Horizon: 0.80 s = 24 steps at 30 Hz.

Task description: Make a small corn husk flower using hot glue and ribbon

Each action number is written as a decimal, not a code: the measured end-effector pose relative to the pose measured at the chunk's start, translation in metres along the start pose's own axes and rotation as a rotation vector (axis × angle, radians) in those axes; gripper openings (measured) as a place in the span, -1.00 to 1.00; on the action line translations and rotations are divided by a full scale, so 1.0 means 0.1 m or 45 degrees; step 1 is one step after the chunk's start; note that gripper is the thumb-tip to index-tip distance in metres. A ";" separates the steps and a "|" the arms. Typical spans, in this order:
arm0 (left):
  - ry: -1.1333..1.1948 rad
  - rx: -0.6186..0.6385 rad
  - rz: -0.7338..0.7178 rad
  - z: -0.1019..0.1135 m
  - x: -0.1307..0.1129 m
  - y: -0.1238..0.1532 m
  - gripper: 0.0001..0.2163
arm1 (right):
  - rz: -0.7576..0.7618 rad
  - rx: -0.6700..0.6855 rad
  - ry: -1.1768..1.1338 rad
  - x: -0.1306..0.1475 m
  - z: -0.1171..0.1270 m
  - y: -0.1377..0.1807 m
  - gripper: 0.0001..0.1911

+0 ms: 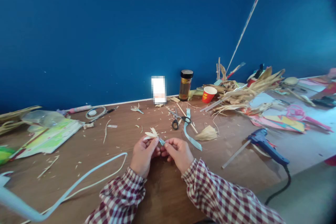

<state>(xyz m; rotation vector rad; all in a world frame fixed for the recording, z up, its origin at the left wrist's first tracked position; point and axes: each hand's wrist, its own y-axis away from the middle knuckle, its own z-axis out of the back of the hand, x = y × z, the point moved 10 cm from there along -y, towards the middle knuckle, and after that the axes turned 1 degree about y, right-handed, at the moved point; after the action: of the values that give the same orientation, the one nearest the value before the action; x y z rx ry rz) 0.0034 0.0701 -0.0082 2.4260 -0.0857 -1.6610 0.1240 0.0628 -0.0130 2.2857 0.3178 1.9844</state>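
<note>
Both hands meet above the brown table (86, 168) on a small pale flower (151, 133), which looks made of dried corn husk. My left hand (143, 155) pinches it just below the petals. Thumb and fingers of my right hand (180, 152) close on its short stem (161, 141), which looks wrapped in light blue strip. Just beyond lie black-handled scissors (175, 124) and a loose light blue ribbon (193, 140). A piece of dried husk (207, 133) is right of the ribbon. Farther back rests another small husk flower (137, 109).
On the right lies a blue glue gun (267, 145) with its cord over the table edge. A lidded jar (185, 85), a red paper cup (209, 94) and heaped husks (236, 92) line the blue wall. A white cable (99, 164) and painted paper (55, 136) occupy the left.
</note>
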 end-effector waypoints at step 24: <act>-0.174 0.036 0.086 0.01 0.07 -0.01 -0.70 | 0.062 -0.045 -0.002 0.00 0.04 0.03 -0.80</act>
<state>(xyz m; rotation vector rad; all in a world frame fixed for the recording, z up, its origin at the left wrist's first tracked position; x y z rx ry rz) 0.0051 0.0699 -0.0149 2.2998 -0.2099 -1.8049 0.1283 0.0599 -0.0131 2.2948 0.2274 1.9940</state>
